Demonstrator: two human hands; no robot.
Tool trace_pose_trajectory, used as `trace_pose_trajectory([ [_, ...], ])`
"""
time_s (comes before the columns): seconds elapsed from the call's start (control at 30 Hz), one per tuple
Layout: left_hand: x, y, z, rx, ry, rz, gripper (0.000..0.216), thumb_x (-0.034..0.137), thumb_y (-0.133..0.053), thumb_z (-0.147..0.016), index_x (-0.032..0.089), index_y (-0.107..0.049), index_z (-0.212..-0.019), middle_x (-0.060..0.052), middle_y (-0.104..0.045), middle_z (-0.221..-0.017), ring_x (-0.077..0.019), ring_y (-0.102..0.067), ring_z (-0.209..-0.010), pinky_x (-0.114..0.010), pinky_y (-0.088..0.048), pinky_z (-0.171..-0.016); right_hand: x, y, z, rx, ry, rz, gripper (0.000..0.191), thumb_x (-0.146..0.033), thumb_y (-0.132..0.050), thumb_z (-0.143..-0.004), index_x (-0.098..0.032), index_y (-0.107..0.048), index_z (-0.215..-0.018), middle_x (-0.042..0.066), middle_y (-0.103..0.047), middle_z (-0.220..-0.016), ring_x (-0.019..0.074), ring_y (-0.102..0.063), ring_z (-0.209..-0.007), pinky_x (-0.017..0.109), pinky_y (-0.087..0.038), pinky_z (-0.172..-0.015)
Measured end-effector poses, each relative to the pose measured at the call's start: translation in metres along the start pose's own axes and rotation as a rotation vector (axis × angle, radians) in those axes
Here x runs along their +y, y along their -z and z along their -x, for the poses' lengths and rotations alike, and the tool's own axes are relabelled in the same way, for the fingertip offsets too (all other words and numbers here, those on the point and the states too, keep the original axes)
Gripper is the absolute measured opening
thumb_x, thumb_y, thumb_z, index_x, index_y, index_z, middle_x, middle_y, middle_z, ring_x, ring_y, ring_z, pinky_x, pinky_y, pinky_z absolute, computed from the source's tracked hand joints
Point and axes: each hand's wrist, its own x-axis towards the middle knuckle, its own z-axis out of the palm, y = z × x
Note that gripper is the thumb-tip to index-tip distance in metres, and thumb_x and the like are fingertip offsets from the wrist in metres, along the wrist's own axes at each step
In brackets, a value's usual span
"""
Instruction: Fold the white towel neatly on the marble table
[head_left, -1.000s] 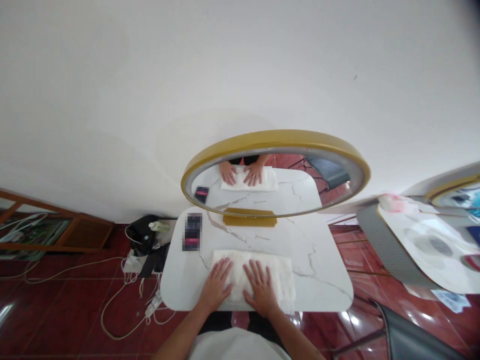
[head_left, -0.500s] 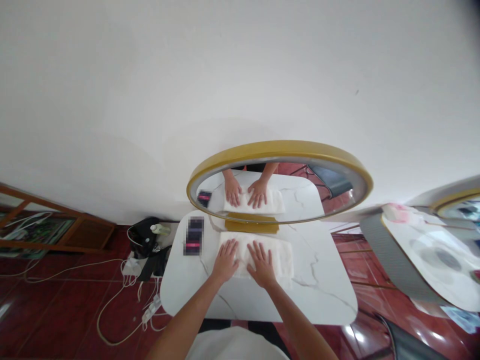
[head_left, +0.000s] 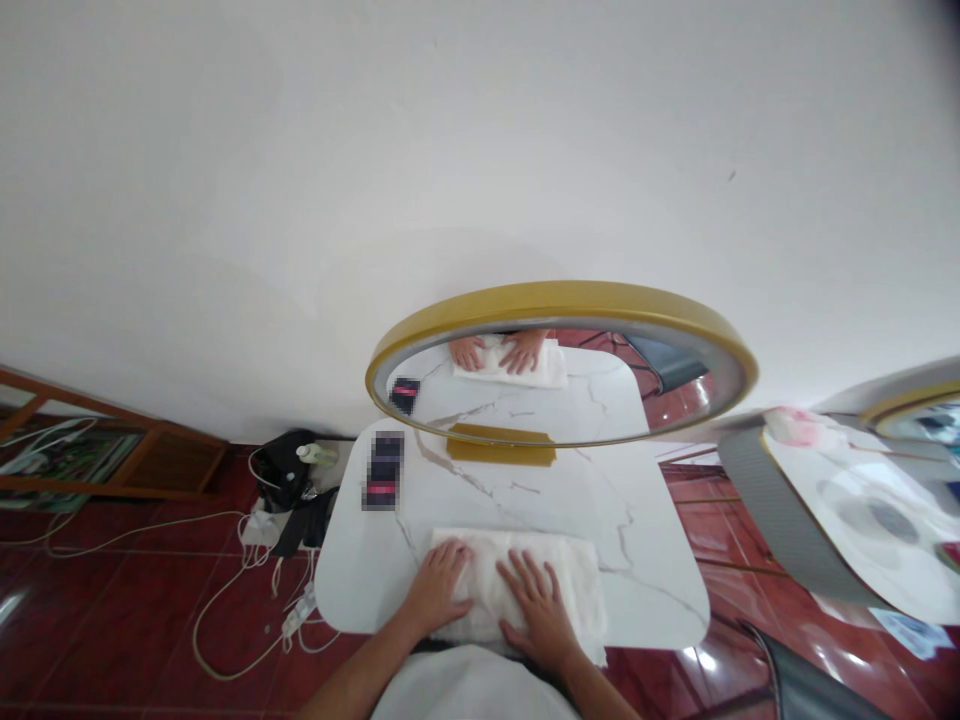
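Observation:
A folded white towel (head_left: 484,565) lies at the near edge of the white marble-patterned table (head_left: 600,500), its lower right corner hanging a little past the edge. My left hand (head_left: 441,585) rests on the towel's left part, fingers laid out over the cloth. Spread wide, my right hand (head_left: 540,608) lies flat on its right half. Behind the towel stands an oval mirror (head_left: 562,298) with a gold frame on a gold base (head_left: 501,447); both hands and the towel are reflected in it.
A dark pixelated phone-like object (head_left: 384,470) lies at the table's left. Cables and a power strip (head_left: 300,610) are on the red floor. On the right are a second table (head_left: 832,520) and a dark chair (head_left: 817,670). A wooden shelf (head_left: 169,460) stands left.
Both hands and the towel have slid toward me, from the table's middle to its near edge. More bare tabletop shows between the towel and the mirror base.

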Motion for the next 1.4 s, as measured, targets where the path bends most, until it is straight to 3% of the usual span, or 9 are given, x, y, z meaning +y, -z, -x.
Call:
trace_pose_trajectory([
  [0.33,0.0,0.041,-0.063,0.226,0.096,-0.048,0.059,0.038,-0.06,-0.074,0.023,-0.042,-0.129,-0.008,-0.043,-0.134,-0.0246,-0.034,-0.127,-0.038,-0.031,-0.103,0.01,0.023,-0.083,0.071,-0.196,0.041,0.068,-0.035,-0.042,-0.082,-0.036,-0.012,-0.143,-0.004,-0.011,-0.151,0.0238,-0.012,-0.138,0.051,-0.01,-0.108],
  [0.57,0.008,0.038,-0.071,0.327,0.204,-0.042,0.06,0.033,-0.058,-0.073,0.024,-0.041,-0.13,-0.008,-0.039,-0.136,-0.0262,-0.034,-0.126,-0.041,-0.033,-0.102,-0.002,0.017,-0.101,0.096,-0.333,0.01,0.066,-0.037,-0.041,-0.083,-0.035,-0.015,-0.143,-0.004,-0.011,-0.152,0.0223,-0.006,-0.139,0.053,-0.008,-0.108],
  [0.73,0.01,0.033,-0.063,0.249,0.237,-0.005,0.065,0.032,-0.055,-0.072,0.022,-0.036,-0.133,-0.009,-0.043,-0.133,-0.027,-0.036,-0.124,-0.039,-0.035,-0.099,-0.02,0.005,-0.095,0.201,-0.546,0.008,0.082,-0.061,-0.036,-0.081,-0.018,-0.009,-0.146,0.009,-0.009,-0.152,0.0263,0.001,-0.139,0.055,-0.004,-0.107],
  [0.83,0.012,0.03,-0.058,0.196,0.229,0.052,0.065,0.025,-0.05,-0.073,0.018,-0.033,-0.135,-0.011,-0.045,-0.131,-0.0242,-0.04,-0.121,-0.034,-0.035,-0.1,-0.024,0.002,-0.092,0.223,-0.559,0.014,0.09,-0.064,-0.039,-0.077,-0.015,-0.007,-0.146,0.011,-0.009,-0.151,0.0274,0.003,-0.138,0.056,-0.002,-0.107],
  [0.97,0.016,0.028,-0.052,0.077,0.133,0.162,0.053,0.018,-0.044,-0.073,0.02,-0.044,-0.126,-0.006,-0.054,-0.119,-0.018,-0.051,-0.107,-0.027,-0.039,-0.094,-0.016,0.001,-0.084,0.238,-0.461,0.023,0.086,-0.051,-0.047,-0.075,-0.019,-0.01,-0.146,0.008,-0.012,-0.151,0.0263,-0.005,-0.139,0.054,-0.002,-0.108],
  [1.13,0.026,0.037,-0.059,-0.126,-0.015,0.222,0.033,0.024,-0.042,-0.079,0.022,-0.058,-0.107,-0.001,-0.062,-0.098,-0.0152,-0.057,-0.087,-0.026,-0.045,-0.081,0.009,-0.001,-0.069,0.165,-0.307,-0.024,0.065,-0.03,-0.04,-0.08,-0.029,-0.022,-0.143,0.0,-0.021,-0.15,0.021,-0.018,-0.137,0.048,-0.009,-0.109],
  [1.23,0.026,0.049,-0.074,0.016,0.037,0.087,0.038,0.024,-0.046,-0.077,0.022,-0.056,-0.113,-0.005,-0.057,-0.114,-0.0197,-0.051,-0.107,-0.031,-0.04,-0.093,0.024,-0.001,-0.064,0.151,-0.287,-0.086,0.061,-0.023,-0.035,-0.083,-0.028,-0.023,-0.142,0.0,-0.028,-0.147,0.0173,-0.023,-0.135,0.044,-0.013,-0.11],
  [1.33,0.019,0.065,-0.093,0.255,0.173,-0.086,0.059,0.02,-0.047,-0.074,0.015,-0.039,-0.132,-0.011,-0.039,-0.139,-0.0233,-0.035,-0.128,-0.034,-0.032,-0.103,0.036,0.005,-0.065,0.189,-0.346,-0.172,0.061,-0.021,-0.034,-0.084,-0.024,-0.021,-0.143,0.003,-0.034,-0.145,0.0174,-0.026,-0.134,0.044,-0.015,-0.11],
  [1.4,0.011,0.073,-0.106,0.34,0.229,-0.164,0.068,0.019,-0.047,-0.074,0.009,-0.028,-0.138,-0.014,-0.027,-0.146,-0.0243,-0.028,-0.133,-0.035,-0.028,-0.106,0.046,0.013,-0.069,0.216,-0.417,-0.22,0.061,-0.02,-0.033,-0.084,-0.022,-0.019,-0.144,0.005,-0.035,-0.144,0.0179,-0.026,-0.133,0.044,-0.017,-0.109],
])
